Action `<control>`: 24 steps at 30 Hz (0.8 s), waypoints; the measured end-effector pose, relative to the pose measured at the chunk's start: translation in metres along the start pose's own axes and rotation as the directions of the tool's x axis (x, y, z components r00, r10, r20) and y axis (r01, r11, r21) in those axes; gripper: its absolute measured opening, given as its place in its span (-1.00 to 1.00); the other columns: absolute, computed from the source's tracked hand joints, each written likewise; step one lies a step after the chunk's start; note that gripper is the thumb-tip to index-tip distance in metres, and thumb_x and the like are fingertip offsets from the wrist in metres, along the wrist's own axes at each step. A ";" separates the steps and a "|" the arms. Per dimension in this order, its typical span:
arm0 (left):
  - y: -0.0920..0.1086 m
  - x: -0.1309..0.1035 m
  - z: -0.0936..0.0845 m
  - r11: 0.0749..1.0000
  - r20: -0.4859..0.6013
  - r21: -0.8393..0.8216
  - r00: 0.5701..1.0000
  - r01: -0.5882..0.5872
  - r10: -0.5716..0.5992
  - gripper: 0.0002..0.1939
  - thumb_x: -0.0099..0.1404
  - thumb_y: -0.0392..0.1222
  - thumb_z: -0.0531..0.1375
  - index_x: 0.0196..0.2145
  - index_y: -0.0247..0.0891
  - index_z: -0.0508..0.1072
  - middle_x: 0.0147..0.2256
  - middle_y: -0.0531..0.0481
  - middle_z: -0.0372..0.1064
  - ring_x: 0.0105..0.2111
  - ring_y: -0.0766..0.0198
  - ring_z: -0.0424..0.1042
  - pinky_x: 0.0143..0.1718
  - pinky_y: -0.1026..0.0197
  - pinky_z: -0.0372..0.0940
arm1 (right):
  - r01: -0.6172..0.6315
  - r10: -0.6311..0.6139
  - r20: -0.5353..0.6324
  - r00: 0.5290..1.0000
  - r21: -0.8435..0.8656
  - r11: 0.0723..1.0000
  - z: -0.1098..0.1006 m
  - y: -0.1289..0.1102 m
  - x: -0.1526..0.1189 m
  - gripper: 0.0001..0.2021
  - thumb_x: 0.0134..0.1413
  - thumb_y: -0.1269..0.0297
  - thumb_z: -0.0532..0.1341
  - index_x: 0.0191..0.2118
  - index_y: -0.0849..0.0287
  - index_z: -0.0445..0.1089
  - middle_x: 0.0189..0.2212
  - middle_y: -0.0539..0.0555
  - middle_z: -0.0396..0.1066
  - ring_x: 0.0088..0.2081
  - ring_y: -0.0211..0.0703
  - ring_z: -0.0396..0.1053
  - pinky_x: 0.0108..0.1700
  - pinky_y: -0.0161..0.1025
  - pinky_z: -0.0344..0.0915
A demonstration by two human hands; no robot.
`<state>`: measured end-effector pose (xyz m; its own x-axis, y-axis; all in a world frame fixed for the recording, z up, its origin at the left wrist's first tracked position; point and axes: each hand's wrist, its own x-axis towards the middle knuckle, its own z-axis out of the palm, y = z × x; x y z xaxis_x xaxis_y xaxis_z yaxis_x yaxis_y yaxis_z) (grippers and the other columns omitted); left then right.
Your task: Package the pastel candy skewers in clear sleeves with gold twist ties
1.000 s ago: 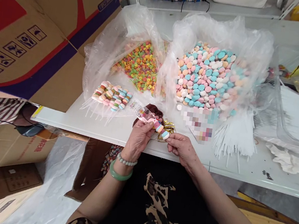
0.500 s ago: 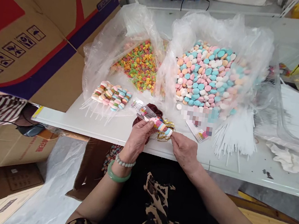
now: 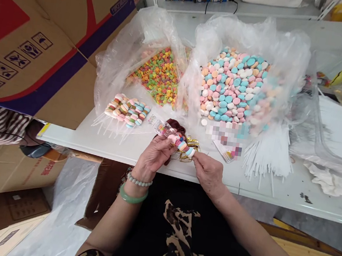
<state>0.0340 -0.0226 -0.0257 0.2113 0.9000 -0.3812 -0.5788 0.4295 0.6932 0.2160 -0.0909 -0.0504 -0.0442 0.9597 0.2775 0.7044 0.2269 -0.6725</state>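
Note:
Between my hands is a candy skewer (image 3: 182, 145) of pink, orange, white and blue pieces. A clear printed bag (image 3: 162, 127) lies around or against its upper end; how far it covers the candy I cannot tell. My left hand (image 3: 155, 153) pinches the bag and the candy near that end. My right hand (image 3: 208, 171) is closed at the skewer's lower end, by the white and blue pieces; the stick itself is hidden in the fingers. Gold twist ties (image 3: 192, 143) and a dark brown scrunchie-like cloth (image 3: 176, 125) lie on the table just behind the skewer.
Finished candy skewers (image 3: 128, 109) lie at left. Behind are open bags of ring candies (image 3: 162, 76) and pastel candies (image 3: 232, 86). White sticks (image 3: 270, 159), printed bags (image 3: 226, 146) and a crumpled tissue (image 3: 326, 178) lie to the right. A large carton (image 3: 52, 39) leans over the left end.
My left hand has shifted slightly left and its grip on the bag has changed a little. The skewer stays between both hands; my right hand has moved slightly left.

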 end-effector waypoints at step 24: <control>-0.016 0.003 0.005 0.988 -0.082 0.130 0.992 -0.082 0.093 -0.67 -0.09 -0.19 0.47 -0.34 -0.28 0.53 -0.35 -0.01 0.52 -0.33 0.30 0.48 -0.23 0.24 0.39 | -0.704 0.377 0.594 0.711 0.611 0.363 -0.003 0.009 0.019 -0.80 -0.13 0.14 0.26 -0.47 0.18 0.41 -0.73 -0.09 0.31 -0.72 -0.43 -0.11 -0.62 -0.36 -0.22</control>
<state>0.0480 -0.0262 -0.0350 0.0910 0.9271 -0.3637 -0.4868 0.3600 0.7959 0.2241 -0.0709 -0.0492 -0.1870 0.8659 -0.4640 -0.1465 -0.4916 -0.8584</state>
